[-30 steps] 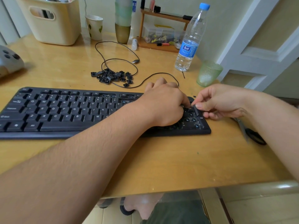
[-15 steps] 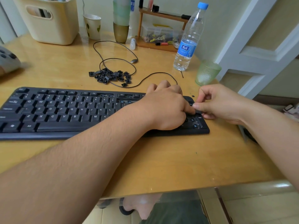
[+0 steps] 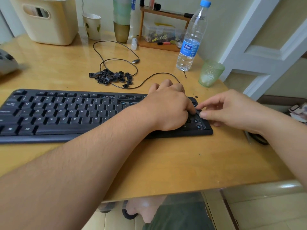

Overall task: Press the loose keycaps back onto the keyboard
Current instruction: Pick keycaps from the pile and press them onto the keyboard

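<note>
A black keyboard lies across the wooden desk, with several bare sockets in its top rows and number pad. Behind it sits a pile of loose black keycaps. My left hand rests on the keyboard's right part, knuckles up, and its thumb presses down beside the number pad. My right hand reaches in from the right. Its index fingertip and thumb pinch a long keycap at the pad's right column. My left fingers are hidden under the hand.
The keyboard's cable loops around the pile. A water bottle and a green glass stand at the back right. Scissors lie under my right forearm near the desk edge. A cream basket and a paper cup stand at the back.
The long keycap stood tilted up in my right fingers; now it sits lower in the pad's right column. My right fingers have spread a little and my left thumb has come closer.
</note>
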{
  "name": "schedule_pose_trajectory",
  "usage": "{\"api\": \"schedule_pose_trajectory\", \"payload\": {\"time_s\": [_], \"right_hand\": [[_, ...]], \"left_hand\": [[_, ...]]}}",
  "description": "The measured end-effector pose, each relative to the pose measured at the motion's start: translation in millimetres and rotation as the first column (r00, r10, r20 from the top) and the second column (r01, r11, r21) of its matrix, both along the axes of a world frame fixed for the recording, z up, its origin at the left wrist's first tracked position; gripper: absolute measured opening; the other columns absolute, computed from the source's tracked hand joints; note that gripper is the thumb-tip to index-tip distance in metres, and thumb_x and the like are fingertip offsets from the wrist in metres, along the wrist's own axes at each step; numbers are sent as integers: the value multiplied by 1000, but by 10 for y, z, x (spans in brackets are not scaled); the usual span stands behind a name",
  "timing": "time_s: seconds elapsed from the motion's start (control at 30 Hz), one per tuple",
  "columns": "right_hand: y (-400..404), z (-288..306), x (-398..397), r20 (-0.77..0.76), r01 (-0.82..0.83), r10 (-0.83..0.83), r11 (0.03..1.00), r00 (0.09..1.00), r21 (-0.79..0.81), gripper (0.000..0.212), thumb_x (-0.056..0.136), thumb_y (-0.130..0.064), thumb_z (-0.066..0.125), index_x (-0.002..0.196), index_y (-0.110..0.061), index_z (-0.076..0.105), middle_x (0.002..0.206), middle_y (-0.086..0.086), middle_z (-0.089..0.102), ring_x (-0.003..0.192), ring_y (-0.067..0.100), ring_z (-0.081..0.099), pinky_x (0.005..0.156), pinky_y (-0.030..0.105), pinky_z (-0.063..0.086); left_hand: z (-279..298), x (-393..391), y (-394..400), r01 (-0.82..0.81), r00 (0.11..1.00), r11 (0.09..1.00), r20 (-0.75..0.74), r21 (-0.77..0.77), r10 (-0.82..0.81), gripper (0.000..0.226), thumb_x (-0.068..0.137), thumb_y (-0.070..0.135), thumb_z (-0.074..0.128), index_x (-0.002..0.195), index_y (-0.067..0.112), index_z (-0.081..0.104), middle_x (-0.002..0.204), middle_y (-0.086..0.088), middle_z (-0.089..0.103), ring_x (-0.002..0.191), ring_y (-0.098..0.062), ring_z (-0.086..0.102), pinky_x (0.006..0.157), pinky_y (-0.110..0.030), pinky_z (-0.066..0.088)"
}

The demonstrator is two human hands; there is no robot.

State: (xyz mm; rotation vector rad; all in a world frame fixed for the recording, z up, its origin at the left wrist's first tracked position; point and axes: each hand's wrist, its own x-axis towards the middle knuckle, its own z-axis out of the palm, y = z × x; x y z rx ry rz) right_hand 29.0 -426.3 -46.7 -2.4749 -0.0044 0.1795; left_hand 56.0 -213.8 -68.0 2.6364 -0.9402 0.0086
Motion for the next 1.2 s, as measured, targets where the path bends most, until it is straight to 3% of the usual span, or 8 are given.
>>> {"api": "schedule_pose_trajectory", "payload": {"time_s": [0.07,0.23,0.4,0.53,0.63,0.77,1.03,1.2], "right_hand": [[63,82,14,18,5,-3,993,1000,-118,11,85,-25,85,92,-33,81,72,-4,74,57,6,63,62,18,53],[210,189,190,-61,38,-61,944,996,-328,12,79,-26,83,82,-35,77,69,-1,76,65,15,75,81,40,62],[235,227,309,-167,130,-171,964,971,-232,8,82,-9,75,85,-16,77,80,11,78,64,21,73,80,40,63],[222,268,308,-234,237,-251,967,939,-90,12,88,-1,70,97,-8,74,83,12,74,65,21,70,53,22,56],[252,295,320,-258,270,-269,962,928,-33,13,90,2,68,98,-6,74,86,13,73,68,20,72,51,20,58],[322,297,336,-238,257,-269,963,933,-79,13,87,3,71,96,-6,76,83,13,74,68,20,73,59,22,62],[450,274,380,-177,210,-260,943,949,-259,8,84,0,78,90,-6,77,84,14,76,59,18,70,50,22,56],[466,294,390,-190,194,-248,945,950,-263,9,82,0,84,85,-5,78,80,12,75,58,15,70,51,21,57]], "left_hand": [[14,17,12,-12,1000,1000,5,-27,12,49,97,24,44,128,55,65,123,7,48,126,-25,33,110,-51,26],[12,33,56,-12,1000,998,11,-66,13,48,95,21,45,125,53,67,122,7,51,125,-26,34,108,-51,29],[-16,64,88,0,1000,998,15,-70,1,50,95,21,45,126,53,66,121,7,51,123,-26,34,108,-51,30],[-34,63,86,20,1000,999,22,-51,-19,52,97,21,41,130,54,64,122,7,51,124,-26,35,108,-51,28],[-33,78,101,24,1000,997,17,-69,-23,53,96,21,40,129,54,65,124,7,52,122,-26,36,105,-49,30],[-33,97,139,23,1000,996,15,-89,-22,52,96,21,41,128,54,66,124,6,53,121,-26,36,106,-50,31],[-15,97,188,17,1000,994,3,-110,-17,51,97,21,42,129,52,66,128,5,54,123,-27,35,106,-47,30],[-15,99,194,21,1000,994,-4,-104,-22,50,97,22,41,129,52,65,128,4,53,123,-28,35,104,-47,30]]}}
